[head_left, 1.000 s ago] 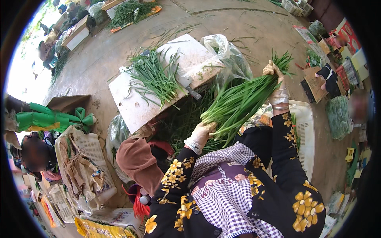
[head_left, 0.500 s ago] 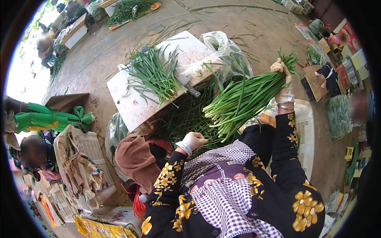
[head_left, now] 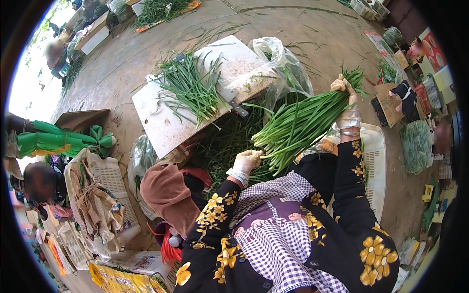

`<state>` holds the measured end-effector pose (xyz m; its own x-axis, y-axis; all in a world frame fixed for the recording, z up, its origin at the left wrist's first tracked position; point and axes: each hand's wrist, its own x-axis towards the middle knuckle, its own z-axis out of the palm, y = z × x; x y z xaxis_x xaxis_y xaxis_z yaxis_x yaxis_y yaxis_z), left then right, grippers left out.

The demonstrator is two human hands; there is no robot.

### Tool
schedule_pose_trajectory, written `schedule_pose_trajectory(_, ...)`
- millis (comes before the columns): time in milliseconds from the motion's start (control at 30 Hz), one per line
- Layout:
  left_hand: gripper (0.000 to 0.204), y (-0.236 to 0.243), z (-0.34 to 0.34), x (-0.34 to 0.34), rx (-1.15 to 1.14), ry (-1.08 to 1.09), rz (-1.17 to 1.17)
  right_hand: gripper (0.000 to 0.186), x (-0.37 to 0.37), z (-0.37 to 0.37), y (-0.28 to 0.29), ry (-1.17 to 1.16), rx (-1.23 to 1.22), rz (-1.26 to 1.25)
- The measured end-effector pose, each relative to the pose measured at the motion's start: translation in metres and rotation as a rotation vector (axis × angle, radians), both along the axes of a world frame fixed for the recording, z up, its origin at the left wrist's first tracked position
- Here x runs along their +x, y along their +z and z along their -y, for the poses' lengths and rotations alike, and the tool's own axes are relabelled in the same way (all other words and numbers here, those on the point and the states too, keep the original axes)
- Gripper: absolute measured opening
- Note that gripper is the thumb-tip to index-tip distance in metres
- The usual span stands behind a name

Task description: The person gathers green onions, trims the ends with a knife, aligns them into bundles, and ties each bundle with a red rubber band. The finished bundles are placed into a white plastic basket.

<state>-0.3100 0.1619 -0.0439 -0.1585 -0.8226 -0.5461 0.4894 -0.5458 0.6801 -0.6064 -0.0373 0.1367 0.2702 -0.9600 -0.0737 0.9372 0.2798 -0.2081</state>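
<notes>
A thick bunch of garlic chives is gripped in my gloved right hand, fingers wrapped round it near the leafy tips. Its pale stem ends hang down to the left. At those ends is my gloved left hand, fingers pinched together; what lies between them is too small to make out. Beyond, more chives are spread on a tilted white board. A knife lies at the board's near edge. Loose green trimmings fill the space below it.
A clear plastic bag with greens rests against the board's right end. White plastic crates stand at my right and left, the left one draped with cloth. A brown cloth covers something beside my left arm. Other people sit further off.
My left hand has moved up and right, from over the trimmings to the pale ends of the bunch. My right hand holds the chives in nearly the same place.
</notes>
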Motion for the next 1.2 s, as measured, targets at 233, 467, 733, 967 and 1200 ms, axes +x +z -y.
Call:
schedule_pose_trajectory(233,0.013,0.051,-0.018,-0.009,-0.35,0.279,0.25,0.014,-0.009,0.003,-0.002,-0.014,-0.019,0.006)
schedule_pose_trajectory(467,0.03,0.083,0.011,-0.016,-0.992,0.222,1.05,0.012,0.018,-0.003,-0.001,0.034,-0.012,-0.05)
schedule_pose_trajectory(733,0.012,0.047,-0.002,0.017,-1.167,-0.305,1.235,0.015,-0.003,0.005,0.008,-0.007,-0.053,-0.058)
schedule_pose_trajectory(967,0.035,0.008,-0.007,0.007,-0.395,-0.003,0.244,0.017,0.007,-0.003,0.014,-0.005,-0.059,-0.019)
schedule_pose_trajectory(1200,0.036,0.013,0.008,-0.021,-0.033,0.166,-0.329,0.015,0.025,-0.005,0.004,0.079,-0.049,-0.028)
